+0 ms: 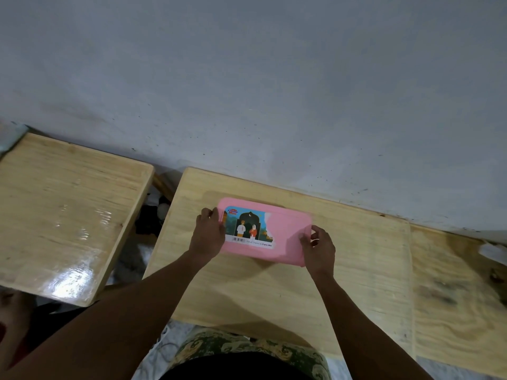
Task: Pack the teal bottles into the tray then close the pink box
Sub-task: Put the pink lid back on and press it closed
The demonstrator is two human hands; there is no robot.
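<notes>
Head view looks down on a flat, rectangular pink plastic box [288, 229] lying at the centre of the frame on a pale wooden surface [247, 292], close to the grey wall [247, 78] that fills the upper half. Its lid lies on top and carries a colourful printed label [248, 227] over the left part. The left hand [208, 231] grips the box's left short edge, with the fingers curled over the rim. The right hand [319, 250] pinches the lower right corner, thumb on the lid and fingers bent round the side. Holding both ends like this probably steadies the box and lines the lid up with its base so it can be pressed shut evenly. Whether the lid has fully snapped down cannot be told from this angle. With the lid covering everything, nothing inside the box shows: no teal bottles and no tray are in view anywhere, so whether they are packed inside is only a guess. A second glossy wooden table [63, 215] stands at the left of the frame, apart from the working surface, and a rougher wooden board [452, 283] adjoins it at the right.
</notes>
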